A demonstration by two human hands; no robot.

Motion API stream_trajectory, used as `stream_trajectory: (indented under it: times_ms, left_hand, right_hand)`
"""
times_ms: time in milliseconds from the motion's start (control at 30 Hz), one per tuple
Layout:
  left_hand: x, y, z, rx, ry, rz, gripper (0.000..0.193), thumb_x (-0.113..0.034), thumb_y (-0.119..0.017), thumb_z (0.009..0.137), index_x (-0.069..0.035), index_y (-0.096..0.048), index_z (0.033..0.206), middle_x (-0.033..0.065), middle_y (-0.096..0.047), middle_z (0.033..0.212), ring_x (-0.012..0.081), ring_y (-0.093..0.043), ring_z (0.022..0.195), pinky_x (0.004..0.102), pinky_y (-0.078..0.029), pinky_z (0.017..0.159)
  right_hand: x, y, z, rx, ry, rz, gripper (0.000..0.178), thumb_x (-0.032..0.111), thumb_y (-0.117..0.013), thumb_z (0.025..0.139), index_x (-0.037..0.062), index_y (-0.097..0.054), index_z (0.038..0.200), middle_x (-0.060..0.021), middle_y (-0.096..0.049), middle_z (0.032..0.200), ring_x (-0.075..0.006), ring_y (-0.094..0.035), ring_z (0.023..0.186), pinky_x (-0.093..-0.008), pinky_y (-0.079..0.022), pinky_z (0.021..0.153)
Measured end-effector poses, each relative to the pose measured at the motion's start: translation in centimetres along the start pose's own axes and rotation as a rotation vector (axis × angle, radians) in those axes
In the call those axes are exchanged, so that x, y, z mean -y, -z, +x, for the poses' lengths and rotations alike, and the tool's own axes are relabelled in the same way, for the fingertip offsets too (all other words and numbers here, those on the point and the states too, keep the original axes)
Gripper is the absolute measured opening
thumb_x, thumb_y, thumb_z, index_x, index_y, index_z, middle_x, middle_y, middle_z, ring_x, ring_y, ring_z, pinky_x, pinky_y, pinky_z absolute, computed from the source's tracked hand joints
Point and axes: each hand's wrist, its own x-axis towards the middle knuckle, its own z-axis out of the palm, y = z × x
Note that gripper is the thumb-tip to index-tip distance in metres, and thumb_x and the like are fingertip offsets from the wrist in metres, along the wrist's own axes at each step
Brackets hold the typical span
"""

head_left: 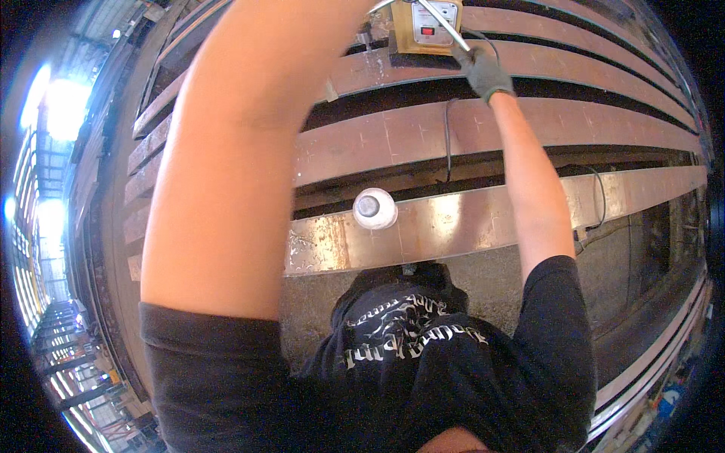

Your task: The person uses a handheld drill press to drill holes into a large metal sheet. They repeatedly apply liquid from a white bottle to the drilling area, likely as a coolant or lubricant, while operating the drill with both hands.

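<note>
Dark gaps (393, 97) edged the steel beams (362, 147) beneath the yellow box (424, 41), the right hand (487, 74) clamping its fingers round a silver rod (447, 26) slanting across it.

long brown metal bars (393, 136) side by side, dark gaps between. nearest bar: round white container (377, 209). from it: black cable (448, 143) toward 1-2 o'clock, looped cable (602, 194) at 3, yellow box (427, 39) between 12 and 1, apparently on far bars.
</note>
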Motion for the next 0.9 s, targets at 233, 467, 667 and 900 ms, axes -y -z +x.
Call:
stream_trajectory:
  times_ms: [233,467,667,900]
  left_hand:
    - [7.5,-0.5,-7.0,0.324,0.13,-0.007,0.065,-0.063,-0.075,0.079,-0.004,-0.08,0.107,0.0202,-0.076,0.108,0.033,-0.073,0.102,0.0452,-0.056,0.09]
    - [10.9,-4.9,-13.1,0.353,0.257,-0.358,0.059,-0.058,-0.073,0.082,-0.001,-0.079,0.099,0.0195,-0.076,0.09,0.0341,-0.072,0.089,0.0453,-0.054,0.084]
    - [10.7,-6.3,-14.1,0.244,0.234,-0.499,0.049,-0.05,-0.072,0.083,-0.006,-0.079,0.103,0.019,-0.076,0.094,0.0314,-0.071,0.088,0.0442,-0.053,0.083]
    - [10.8,-5.5,-14.0,0.296,0.228,-0.438,0.045,-0.049,-0.072,0.084,-0.011,-0.079,0.107,0.0167,-0.076,0.094,0.0295,-0.071,0.084,0.0436,-0.053,0.078]
  right_hand:
    - [0.0,9.6,1.3,-0.131,0.083,-0.439,0.064,0.064,-0.05,0.102,0.0044,-0.07,0.115,-0.0231,-0.073,0.105,-0.0412,-0.07,0.104,-0.0495,-0.054,0.089]
    - [9.9,17.9,-1.2,-0.203,0.105,-0.651,0.056,0.063,-0.057,0.094,0.012,-0.079,0.102,-0.0186,-0.076,0.101,-0.0389,-0.073,0.095,-0.0498,-0.056,0.084]
    - [9.7,17.5,-0.3,-0.182,0.133,-0.629,0.053,0.063,-0.054,0.095,0.0173,-0.079,0.109,-0.018,-0.076,0.106,-0.039,-0.072,0.1,-0.0489,-0.056,0.088]
    - [10.1,18.4,0.1,-0.11,0.107,-0.692,0.061,0.063,-0.054,0.095,0.0098,-0.079,0.109,-0.0207,-0.075,0.11,-0.0408,-0.071,0.104,-0.0484,-0.055,0.092]
